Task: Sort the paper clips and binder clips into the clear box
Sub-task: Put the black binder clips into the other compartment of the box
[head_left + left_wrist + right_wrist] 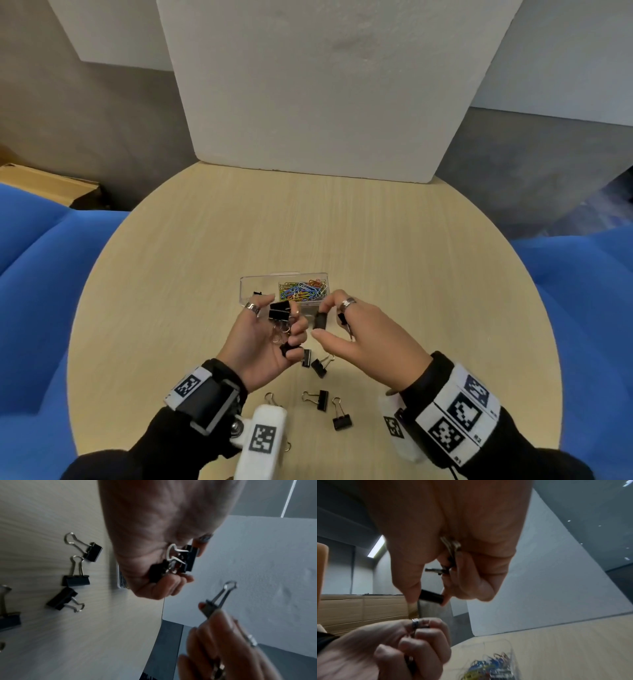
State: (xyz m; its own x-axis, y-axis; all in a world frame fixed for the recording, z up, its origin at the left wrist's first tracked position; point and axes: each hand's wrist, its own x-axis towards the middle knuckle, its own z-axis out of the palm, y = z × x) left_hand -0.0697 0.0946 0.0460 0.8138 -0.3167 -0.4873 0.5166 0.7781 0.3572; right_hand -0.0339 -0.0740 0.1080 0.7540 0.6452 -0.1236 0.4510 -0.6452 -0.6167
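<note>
Left hand clenched round bunch of binder clips. Right hand pinches one clip, thumb and forefinger, body upright. Box just beyond both hands; paper clips fill right half. Left hand nearer emptier left half. Loose clips on table, near wrists.

You have one clear box holding too many paper clips to count, and four binder clips lying fully visible on the counter.
</note>
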